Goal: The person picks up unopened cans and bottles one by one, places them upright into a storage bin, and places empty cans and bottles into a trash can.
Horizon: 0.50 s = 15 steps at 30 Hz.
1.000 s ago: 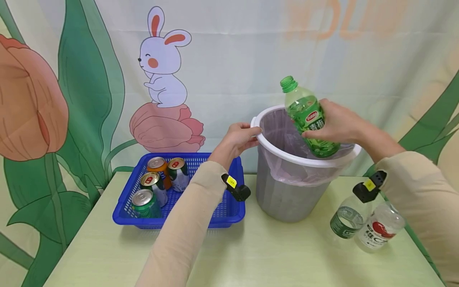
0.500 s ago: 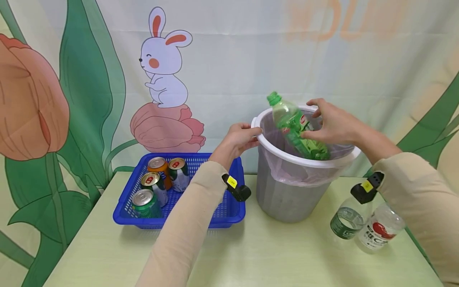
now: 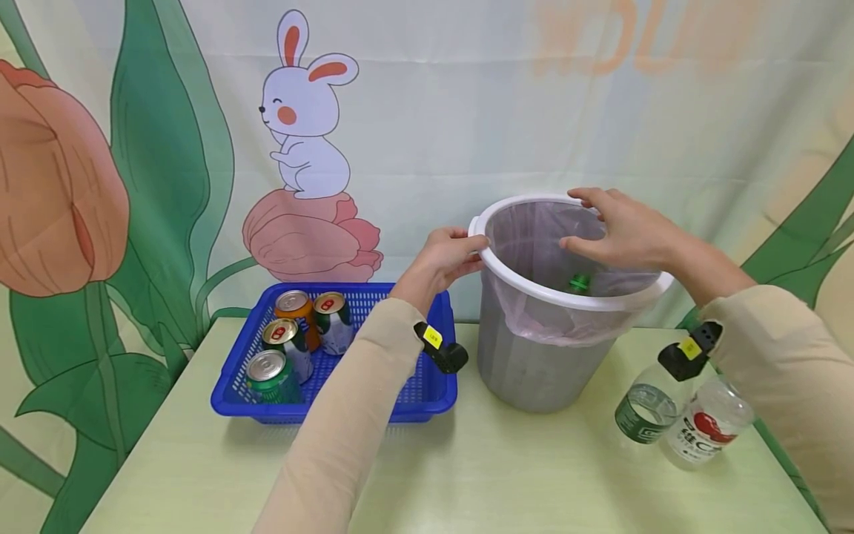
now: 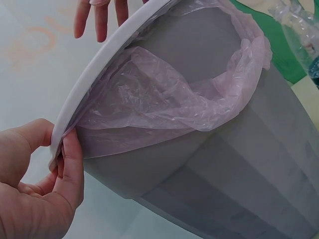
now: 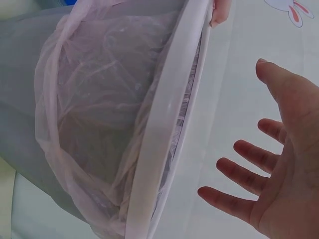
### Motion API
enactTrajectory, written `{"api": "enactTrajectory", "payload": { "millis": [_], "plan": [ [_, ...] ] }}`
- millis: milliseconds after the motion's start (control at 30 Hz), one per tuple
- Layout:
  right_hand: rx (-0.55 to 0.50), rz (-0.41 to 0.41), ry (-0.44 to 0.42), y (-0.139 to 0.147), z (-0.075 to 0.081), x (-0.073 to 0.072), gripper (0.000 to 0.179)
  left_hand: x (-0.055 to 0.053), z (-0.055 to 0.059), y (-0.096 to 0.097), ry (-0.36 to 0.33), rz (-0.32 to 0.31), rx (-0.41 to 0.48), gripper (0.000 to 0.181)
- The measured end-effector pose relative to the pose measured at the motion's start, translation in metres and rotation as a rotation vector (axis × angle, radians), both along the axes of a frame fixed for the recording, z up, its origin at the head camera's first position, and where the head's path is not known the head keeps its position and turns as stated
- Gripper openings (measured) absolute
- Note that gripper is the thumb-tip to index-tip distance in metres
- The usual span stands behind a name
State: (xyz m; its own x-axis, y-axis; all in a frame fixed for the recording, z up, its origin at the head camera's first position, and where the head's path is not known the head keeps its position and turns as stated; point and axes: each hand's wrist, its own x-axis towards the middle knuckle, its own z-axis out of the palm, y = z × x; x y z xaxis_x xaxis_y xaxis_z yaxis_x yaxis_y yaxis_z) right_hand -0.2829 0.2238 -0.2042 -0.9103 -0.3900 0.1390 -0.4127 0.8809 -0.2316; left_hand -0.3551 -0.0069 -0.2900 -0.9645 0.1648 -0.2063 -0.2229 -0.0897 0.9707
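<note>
My left hand [image 3: 448,258] pinches the white rim of the grey trash can [image 3: 534,363] at its left side, thumb on top and fingers beneath, as the left wrist view also shows. A thin pinkish bag [image 4: 164,94] lines the can and folds over its outside. Over the can's right side hovers my right hand [image 3: 630,230], fingers spread and holding nothing; the right wrist view shows this hand [image 5: 279,149] apart from the rim. Down inside the can, the green neck of a plastic bottle [image 3: 579,283] shows; its body is hidden behind the front rim.
Left of the can, a blue plastic basket [image 3: 416,408] holds several drink cans [image 3: 272,380], partly behind my left forearm. At the right, two clear plastic bottles, one with a green label [image 3: 642,415] and one with a red-and-white label [image 3: 707,426], stand near my right sleeve.
My right hand has let go of the green bottle, which has dropped into the trash can until only its neck shows. The left hand has stayed on the rim.
</note>
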Motion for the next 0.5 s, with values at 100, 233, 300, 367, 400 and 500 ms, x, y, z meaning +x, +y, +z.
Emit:
{"api": "enactTrajectory", "payload": {
  "millis": [100, 233, 300, 367, 400, 500],
  "plan": [
    [0.013, 0.003, 0.007, 0.000, 0.000, 0.002, 0.076, 0.000, 0.000, 0.001, -0.002, -0.004, 0.000, 0.041],
    [0.033, 0.009, 0.038, -0.001, 0.000, 0.007, 0.072, 0.000, 0.000, 0.001, -0.005, -0.007, -0.004, 0.039],
    [0.032, 0.006, 0.072, -0.001, 0.000, 0.009, 0.066, 0.000, 0.000, 0.001, -0.004, -0.005, -0.005, 0.039],
    [0.031, -0.003, 0.116, -0.001, 0.000, 0.012, 0.058, -0.001, 0.000, 0.001, -0.003, -0.002, -0.007, 0.038],
    [0.029, -0.007, 0.138, -0.002, -0.001, 0.013, 0.054, -0.001, 0.000, 0.001, -0.002, 0.000, -0.007, 0.038],
    [0.009, -0.018, 0.192, -0.001, -0.002, 0.016, 0.043, -0.001, 0.000, 0.001, -0.001, 0.004, -0.004, 0.038]
  ]
}}
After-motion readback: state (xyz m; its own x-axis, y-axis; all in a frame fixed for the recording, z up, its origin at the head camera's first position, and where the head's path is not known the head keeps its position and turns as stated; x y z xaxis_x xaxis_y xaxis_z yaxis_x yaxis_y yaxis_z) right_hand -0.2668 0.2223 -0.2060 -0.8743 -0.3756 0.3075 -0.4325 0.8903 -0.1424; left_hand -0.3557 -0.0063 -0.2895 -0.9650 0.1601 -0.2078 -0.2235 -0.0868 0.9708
